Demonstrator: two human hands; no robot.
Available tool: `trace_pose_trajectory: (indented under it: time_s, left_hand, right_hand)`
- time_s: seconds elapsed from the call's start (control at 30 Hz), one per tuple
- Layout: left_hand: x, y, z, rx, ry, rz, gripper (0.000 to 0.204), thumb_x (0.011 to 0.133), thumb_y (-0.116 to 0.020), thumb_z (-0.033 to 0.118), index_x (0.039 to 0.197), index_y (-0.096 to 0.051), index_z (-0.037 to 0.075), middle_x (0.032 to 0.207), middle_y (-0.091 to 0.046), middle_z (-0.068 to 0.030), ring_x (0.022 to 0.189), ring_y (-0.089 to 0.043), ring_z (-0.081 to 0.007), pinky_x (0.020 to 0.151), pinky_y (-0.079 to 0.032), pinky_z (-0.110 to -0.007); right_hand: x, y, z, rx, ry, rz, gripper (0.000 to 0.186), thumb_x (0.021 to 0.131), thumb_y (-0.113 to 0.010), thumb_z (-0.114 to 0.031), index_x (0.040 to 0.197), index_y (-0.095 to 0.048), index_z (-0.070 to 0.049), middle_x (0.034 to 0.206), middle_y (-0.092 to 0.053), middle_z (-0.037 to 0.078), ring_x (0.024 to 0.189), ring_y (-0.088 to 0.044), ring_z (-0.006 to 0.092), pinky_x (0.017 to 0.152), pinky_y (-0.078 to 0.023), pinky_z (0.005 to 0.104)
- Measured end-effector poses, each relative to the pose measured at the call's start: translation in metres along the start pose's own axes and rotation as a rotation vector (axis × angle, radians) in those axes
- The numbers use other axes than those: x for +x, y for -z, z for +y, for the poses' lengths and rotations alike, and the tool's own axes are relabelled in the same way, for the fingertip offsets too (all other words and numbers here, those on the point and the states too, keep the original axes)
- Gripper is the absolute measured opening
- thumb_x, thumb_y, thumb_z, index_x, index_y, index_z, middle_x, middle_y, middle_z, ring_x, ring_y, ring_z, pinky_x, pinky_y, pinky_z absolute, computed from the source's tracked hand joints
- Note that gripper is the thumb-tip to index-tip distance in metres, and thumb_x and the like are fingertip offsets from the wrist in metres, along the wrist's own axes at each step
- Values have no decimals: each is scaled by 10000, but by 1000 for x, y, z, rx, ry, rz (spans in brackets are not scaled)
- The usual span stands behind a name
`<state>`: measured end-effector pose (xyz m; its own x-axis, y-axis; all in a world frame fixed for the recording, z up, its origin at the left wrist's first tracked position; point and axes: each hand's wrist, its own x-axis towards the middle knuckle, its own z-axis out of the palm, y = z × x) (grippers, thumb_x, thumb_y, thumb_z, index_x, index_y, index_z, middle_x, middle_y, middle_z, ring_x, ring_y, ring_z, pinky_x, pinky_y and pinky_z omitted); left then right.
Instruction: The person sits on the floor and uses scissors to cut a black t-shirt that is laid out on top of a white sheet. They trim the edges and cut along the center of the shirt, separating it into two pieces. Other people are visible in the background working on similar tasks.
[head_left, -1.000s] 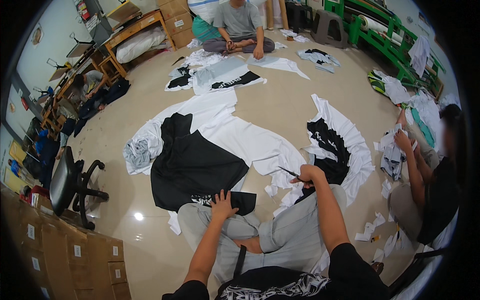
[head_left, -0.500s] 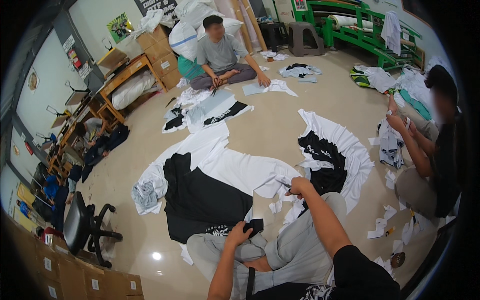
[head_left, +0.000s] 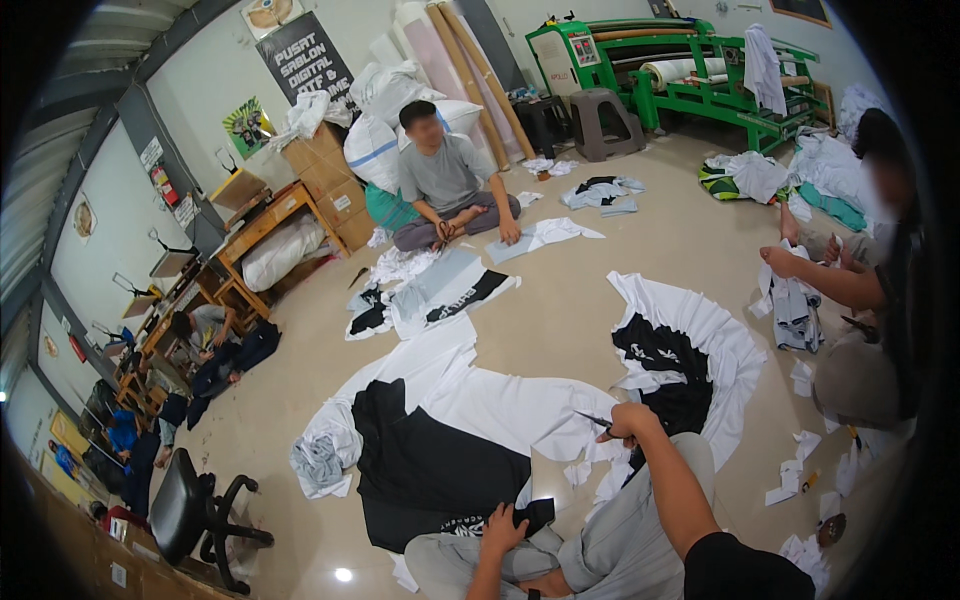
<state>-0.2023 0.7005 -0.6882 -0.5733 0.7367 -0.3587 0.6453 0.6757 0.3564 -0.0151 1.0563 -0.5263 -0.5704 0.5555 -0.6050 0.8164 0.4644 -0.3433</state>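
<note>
Low in the picture my left hand is closed on the near edge of a black fabric panel with white printing, by my lap. My right hand grips a pair of scissors, its thin blades pointing left over the end of a white fabric piece. That white cloth runs up and left, partly under the black panel. A crumpled grey-white bundle lies at the panel's left. Right of my knee is a white-and-black garment piece, spread in a curve.
Across the floor a person sits with fabric pieces in front. Another person at right handles cloth, with white scraps nearby. A black office chair and cardboard boxes stand at left. Behind are a stool and a green machine.
The view has tilted up, so everything sits lower in the picture. The scissors now show more clearly in my right hand. My left hand stays on the black fabric.
</note>
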Motion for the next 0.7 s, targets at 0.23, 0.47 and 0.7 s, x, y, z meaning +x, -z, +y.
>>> trace_pose_trajectory:
  time_s: [0.23,0.47,0.7]
  left_hand:
    - [9,2,7,-26,-6,-58,738,937,-606,559,1485,-521,71,1570,-470,-185,1411,-488,-387,1127,-409,-555]
    - [-1,13,5,-98,42,-23,702,938,-612,555,1420,-582,46,1464,-588,-165,1292,-592,-404,1067,-484,-491]
    - [2,11,9,-132,17,-7,706,932,-630,552,1399,-596,24,1449,-596,-181,1293,-588,-406,1063,-489,-492]
  right_hand:
    - [60,-33,7,-107,-52,-99,585,786,-846,-587,993,-786,-43,807,-775,67,688,-750,207,702,-583,374]
    - [11,-7,-7,2,-44,-48,640,792,-836,-603,898,-747,22,761,-764,87,637,-731,212,655,-580,358]
    - [7,2,-4,149,10,9,674,799,-835,-594,771,-699,66,696,-736,128,569,-704,215,562,-584,357]
